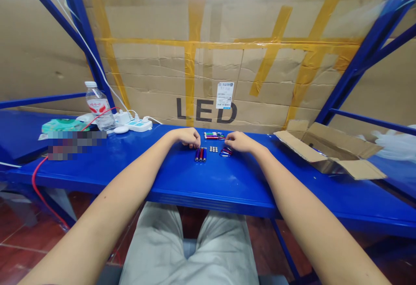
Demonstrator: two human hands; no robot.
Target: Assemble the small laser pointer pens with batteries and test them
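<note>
My left hand [189, 137] rests on the blue table with its fingers curled in, just behind three short metal tubes [200, 154] in blue and red, like small flashlight bodies. My right hand [239, 141] lies opposite, fingers bent inward, beside a small pile of red and blue carabiner clips [225, 151]; whether the fingertips touch them is unclear. Between the hands sit several small round silver pieces [213, 149], like button cells, in neat rows. Behind these, several slim green, purple and red metal tubes [213, 136] lie sideways. Neither hand visibly holds anything.
An open cardboard box [328, 148] stands on the right. At the left are a water bottle [100, 107], a white power strip [139, 124], a green packet [63, 126] and a red cable [35, 181]. A large taped cardboard panel [156, 72] closes off the table's back.
</note>
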